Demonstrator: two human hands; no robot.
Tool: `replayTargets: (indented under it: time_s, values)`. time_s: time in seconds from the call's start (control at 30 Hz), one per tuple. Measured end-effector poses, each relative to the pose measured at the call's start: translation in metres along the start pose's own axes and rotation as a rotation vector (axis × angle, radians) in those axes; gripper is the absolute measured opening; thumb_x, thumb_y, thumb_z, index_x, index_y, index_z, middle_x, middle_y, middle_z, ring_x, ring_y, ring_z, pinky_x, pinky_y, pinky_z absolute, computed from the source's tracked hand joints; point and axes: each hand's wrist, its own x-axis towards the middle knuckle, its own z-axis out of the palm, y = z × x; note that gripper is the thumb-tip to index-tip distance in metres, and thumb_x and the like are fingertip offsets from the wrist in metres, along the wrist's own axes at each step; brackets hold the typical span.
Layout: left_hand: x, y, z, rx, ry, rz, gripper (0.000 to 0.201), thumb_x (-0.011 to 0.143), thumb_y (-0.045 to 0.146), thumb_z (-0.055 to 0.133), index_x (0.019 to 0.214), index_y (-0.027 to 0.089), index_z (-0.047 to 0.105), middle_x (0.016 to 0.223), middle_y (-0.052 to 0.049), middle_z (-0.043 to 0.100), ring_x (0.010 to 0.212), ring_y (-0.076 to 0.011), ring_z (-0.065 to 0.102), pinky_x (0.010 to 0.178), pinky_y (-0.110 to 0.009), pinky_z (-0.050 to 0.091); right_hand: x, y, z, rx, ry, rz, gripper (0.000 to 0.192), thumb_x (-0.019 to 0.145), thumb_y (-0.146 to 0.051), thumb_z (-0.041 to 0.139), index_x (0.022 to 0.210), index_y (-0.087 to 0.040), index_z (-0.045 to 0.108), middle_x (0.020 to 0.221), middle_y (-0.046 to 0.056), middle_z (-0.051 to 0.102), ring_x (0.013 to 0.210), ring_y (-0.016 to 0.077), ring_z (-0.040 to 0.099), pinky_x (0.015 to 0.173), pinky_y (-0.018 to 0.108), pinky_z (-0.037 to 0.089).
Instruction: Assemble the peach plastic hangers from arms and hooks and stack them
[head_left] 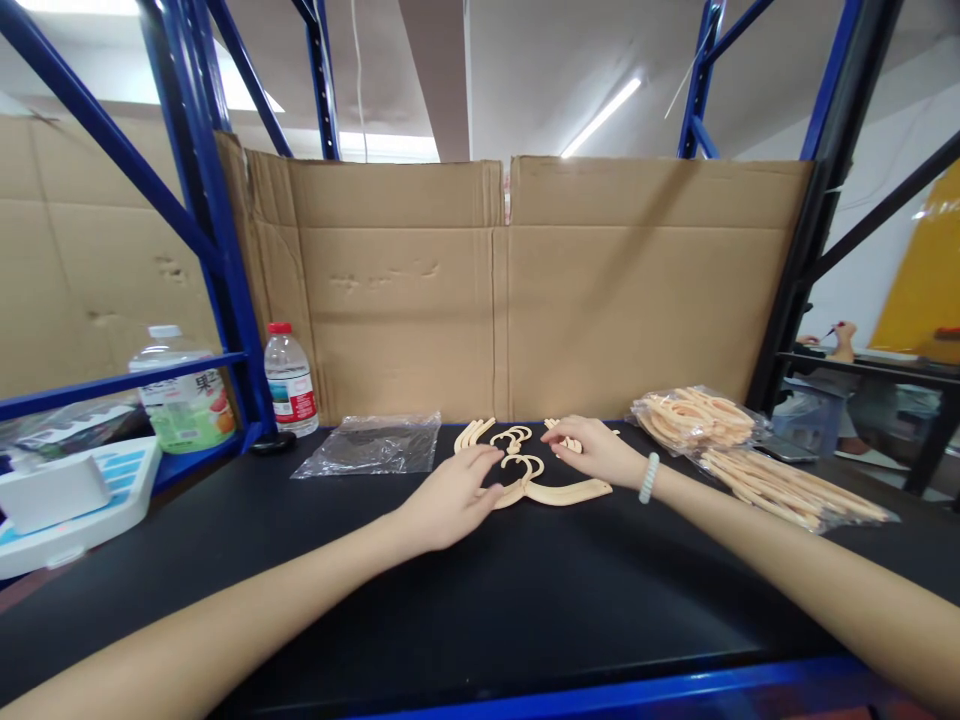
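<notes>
On the black tabletop (465, 600), a beige clothes hanger (568, 494) lies with its two curved arms spread and a hook (534, 464) at its middle. My left hand (450, 497) is beside its left arm, thumb and fingers apart, the thumb at or just over that arm. Farther back, my right hand (592, 450) reaches over a few beige strips (553, 428), its fingers bent and slightly apart; their tips partly cover the strips. Loose beige hooks (511, 437) lie between the hands. Several curved beige arms (474, 432) sit behind my left hand.
Bags of beige rings (694, 418) and beige strips (787, 485) lie at the right. A flat clear plastic bag (371, 445) lies back left, near a red-capped bottle (290, 385). Cardboard (397, 300) walls off the back; blue rack posts (225, 240) flank it.
</notes>
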Motion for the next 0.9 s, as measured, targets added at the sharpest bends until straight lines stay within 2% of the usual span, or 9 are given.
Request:
replayTargets:
  time_s: [0.07,0.13,0.23,0.33,0.4,0.53,0.63,0.9]
  values:
    - [0.011,-0.018,-0.005,-0.002,0.058,-0.039,0.039,0.087,0.022,0.043,0.124,0.01,0.048,0.129,-0.016,0.053,0.121,-0.0241,0.048,0.102,-0.041,0.039,0.023,0.008,0.001,-0.023,-0.09,-0.024,0.025,0.083,-0.01,0.049,0.1,-0.014,0.066,0.09,0.007,0.067,0.085,0.0183,0.061,0.081,0.033,0.046]
    - [0.022,-0.037,-0.01,0.014,0.06,-0.07,0.038,0.084,0.015,0.043,0.121,0.013,0.051,0.12,-0.013,0.06,0.113,-0.022,0.054,0.098,-0.039,0.043,0.044,0.015,0.004,-0.02,-0.186,-0.072,0.028,0.076,-0.007,0.055,0.101,-0.014,0.067,0.088,0.006,0.068,0.08,0.0168,0.061,0.076,0.03,0.047]
    - [0.032,-0.061,-0.016,0.067,0.004,-0.131,0.035,0.08,0.01,0.044,0.112,0.011,0.057,0.11,-0.013,0.065,0.1,-0.0236,0.062,0.086,-0.038,0.049,0.066,0.02,0.012,-0.007,-0.318,-0.129,0.037,0.067,-0.002,0.061,0.101,-0.014,0.069,0.085,0.005,0.068,0.068,0.0135,0.06,0.064,0.024,0.047]
    - [0.035,-0.076,-0.017,0.084,-0.081,-0.082,0.034,0.074,0.007,0.049,0.105,0.013,0.062,0.103,-0.011,0.068,0.095,-0.0238,0.064,0.083,-0.036,0.049,0.077,0.023,0.02,0.0,-0.378,-0.153,0.039,0.068,0.0,0.058,0.103,-0.011,0.069,0.093,0.009,0.066,0.068,0.0126,0.059,0.063,0.024,0.047]
    - [0.036,-0.082,-0.014,0.089,-0.136,-0.028,0.033,0.071,0.004,0.052,0.101,0.014,0.064,0.101,-0.009,0.069,0.094,-0.0234,0.064,0.084,-0.035,0.048,0.08,0.025,0.023,0.011,-0.411,-0.162,0.039,0.068,-0.001,0.059,0.104,-0.012,0.069,0.098,0.01,0.065,0.071,0.0129,0.06,0.065,0.023,0.047]
    - [0.036,-0.089,-0.007,0.076,-0.191,0.044,0.028,0.072,0.0,0.051,0.093,0.014,0.064,0.091,-0.008,0.069,0.085,-0.0205,0.065,0.08,-0.031,0.048,0.084,0.03,0.03,0.041,-0.481,-0.177,0.041,0.065,-0.004,0.066,0.104,-0.016,0.07,0.096,0.007,0.065,0.074,0.0135,0.059,0.066,0.022,0.046]
    - [0.034,-0.092,-0.002,0.058,-0.185,0.066,0.028,0.074,-0.003,0.048,0.09,0.014,0.063,0.089,-0.007,0.069,0.083,-0.0186,0.065,0.077,-0.029,0.048,0.084,0.032,0.037,0.064,-0.491,-0.176,0.038,0.066,-0.006,0.066,0.103,-0.016,0.07,0.092,0.007,0.065,0.074,0.0136,0.058,0.065,0.022,0.046]
    - [0.024,-0.101,0.005,0.05,-0.14,0.115,0.028,0.075,-0.004,0.044,0.089,0.014,0.061,0.09,-0.007,0.064,0.082,-0.0177,0.062,0.076,-0.028,0.047,0.083,0.031,0.048,0.156,-0.448,-0.196,0.022,0.068,-0.006,0.063,0.085,-0.015,0.074,0.088,0.006,0.067,0.071,0.0126,0.059,0.062,0.021,0.045]
